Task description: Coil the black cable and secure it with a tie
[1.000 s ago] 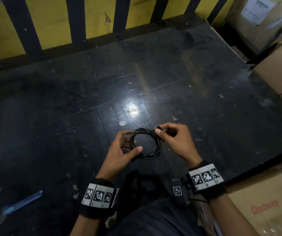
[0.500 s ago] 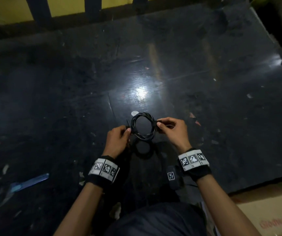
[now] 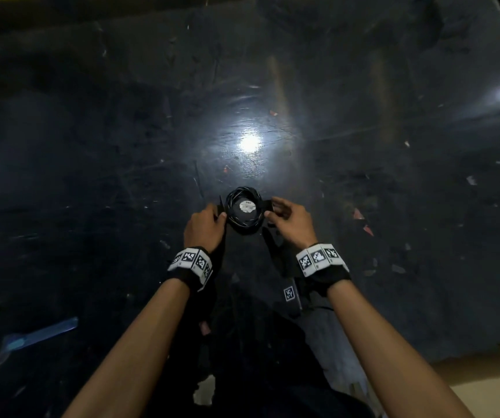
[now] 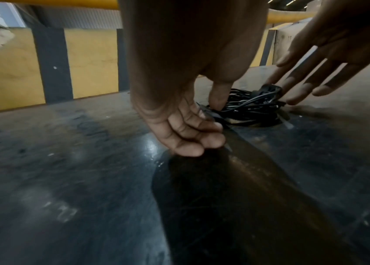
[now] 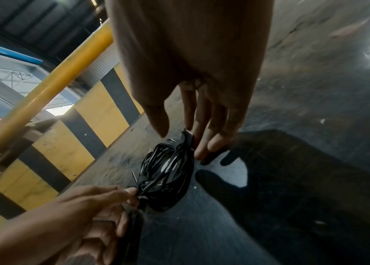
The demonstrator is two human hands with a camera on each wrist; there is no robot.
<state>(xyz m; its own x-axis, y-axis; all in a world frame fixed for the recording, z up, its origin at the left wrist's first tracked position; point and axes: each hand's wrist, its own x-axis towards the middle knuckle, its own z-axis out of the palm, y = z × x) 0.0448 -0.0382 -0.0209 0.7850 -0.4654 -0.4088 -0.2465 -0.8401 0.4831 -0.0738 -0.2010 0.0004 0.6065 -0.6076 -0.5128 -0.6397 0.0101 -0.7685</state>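
The black cable (image 3: 242,230) lies as a small coil on the dark table (image 3: 92,176), between my two hands. My left hand (image 3: 220,214) pinches the coil's left edge; in the left wrist view its thumb presses down on the cable (image 4: 252,109) and the other fingers are curled. A thin black tie tail (image 5: 134,176) sticks out of the coil (image 5: 166,172) beside those fingers. My right hand (image 3: 272,211) has straight, spread fingers (image 5: 204,150) whose tips touch the coil's right side by a black strap end (image 5: 185,138).
A white sticker (image 3: 247,205) shows on the table through the coil's hole. A blue strip (image 3: 40,333) lies at the near left. Cardboard (image 3: 489,384) sits at the lower right. A yellow and black striped barrier (image 4: 20,71) stands behind the table.
Both hands reached forward and brought the coil down from the air onto the table. The right hand's pinch on the coil loosened into straight fingers.
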